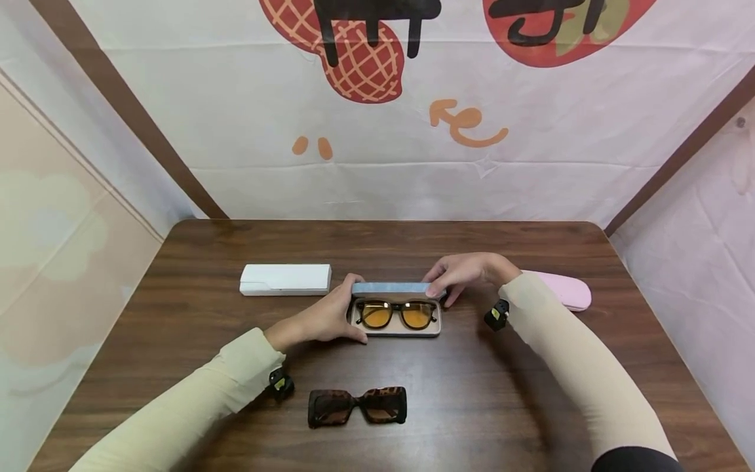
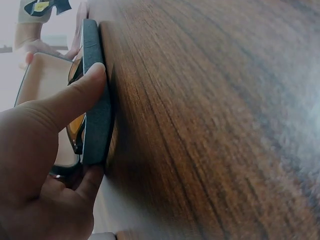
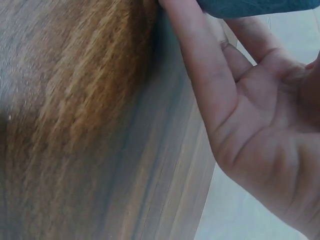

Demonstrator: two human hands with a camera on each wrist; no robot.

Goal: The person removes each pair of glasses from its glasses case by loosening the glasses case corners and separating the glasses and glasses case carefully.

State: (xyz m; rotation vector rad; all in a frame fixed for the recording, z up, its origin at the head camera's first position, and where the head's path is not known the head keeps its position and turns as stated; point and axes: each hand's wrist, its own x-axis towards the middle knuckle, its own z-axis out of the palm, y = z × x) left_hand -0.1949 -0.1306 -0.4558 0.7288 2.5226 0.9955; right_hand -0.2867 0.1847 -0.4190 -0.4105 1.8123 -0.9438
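Note:
A blue-grey glasses case [image 1: 396,333] lies with its lid [image 1: 389,288] raised along the back. Inside it sits a pair of dark-framed glasses [image 1: 396,314] with yellow-orange lenses. My left hand [image 1: 330,314] grips the case's left end, thumb [image 2: 87,92] on the front wall and fingers round the side and back. At the lid's right end, my right hand [image 1: 463,274] holds the edge between its thumb in front and fingers behind. In the right wrist view, only a corner of the lid [image 3: 260,6] shows above the right hand's fingers.
Tortoiseshell sunglasses [image 1: 357,406] lie on the wooden table [image 1: 460,406] nearer the front. A white glasses case [image 1: 286,280] stands left of the left hand. Behind the right forearm is a pink case [image 1: 563,290], partly covered by the sleeve. A printed cloth [image 1: 389,190] hangs behind the table.

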